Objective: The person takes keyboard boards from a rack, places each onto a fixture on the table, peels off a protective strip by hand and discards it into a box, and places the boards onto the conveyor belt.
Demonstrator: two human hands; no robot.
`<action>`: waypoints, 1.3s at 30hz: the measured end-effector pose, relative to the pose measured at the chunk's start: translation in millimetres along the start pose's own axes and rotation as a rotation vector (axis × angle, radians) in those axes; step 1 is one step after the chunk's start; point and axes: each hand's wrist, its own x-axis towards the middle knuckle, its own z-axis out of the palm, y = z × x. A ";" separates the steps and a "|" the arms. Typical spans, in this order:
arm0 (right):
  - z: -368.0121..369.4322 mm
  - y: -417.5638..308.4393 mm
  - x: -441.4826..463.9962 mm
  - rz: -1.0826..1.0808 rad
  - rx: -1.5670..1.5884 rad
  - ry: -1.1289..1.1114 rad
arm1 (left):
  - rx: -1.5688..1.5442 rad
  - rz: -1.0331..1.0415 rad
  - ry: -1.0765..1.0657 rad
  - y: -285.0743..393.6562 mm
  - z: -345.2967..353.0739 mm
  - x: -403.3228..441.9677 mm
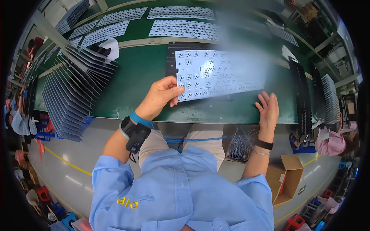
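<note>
A white keyboard circuit board (192, 73), printed with rows of black key marks, is tilted above the green work table (138, 73). My left hand (163, 94) pinches its lower left edge, thumb on top. Just below the board's lower right corner is my right hand (268, 109), fingers extended and apart; whether a fingertip touches the corner I cannot tell. A dark flat piece with small holes (172, 50) shows behind the board's left end. Blur covers the board's right part.
Several similar white boards (183, 29) lie across the far side. A rack of upright boards (69, 92) stands at left, near a crumpled white piece (112, 49). Black slotted rails (300, 96) stand at right. A cardboard box (287, 181) sits on the floor.
</note>
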 end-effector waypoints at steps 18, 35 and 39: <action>9.8 -13.3 48.1 -0.210 -0.390 -0.225 | 0.421 0.129 0.021 -20.5 -50.9 30.2; 7.7 -11.3 40.9 -0.208 -0.396 -0.216 | 0.437 0.217 0.068 -27.3 -50.2 26.1; 16.1 -9.5 46.5 -0.125 -0.569 -0.218 | 0.593 0.227 0.056 -26.4 -63.6 44.9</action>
